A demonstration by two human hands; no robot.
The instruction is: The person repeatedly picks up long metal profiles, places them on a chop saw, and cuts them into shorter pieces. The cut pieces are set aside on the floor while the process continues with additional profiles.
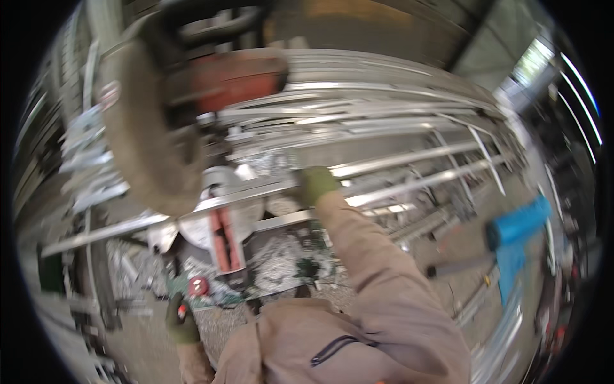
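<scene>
Metal bar (256, 191): long and shiny, reaching left from the right hand (315, 185) over a round plate (194, 232).
Right hand: looks curled tight around the bar.
Left hand (183, 325): low, well apart from the bar; too blurry to tell how open, or if it holds anything.
Big saw (240, 80): up and left of the right hand; slipping closer could hurt fingers.
Scraps (278, 259): below the right hand; bits under the bar could make it wobble.
</scene>
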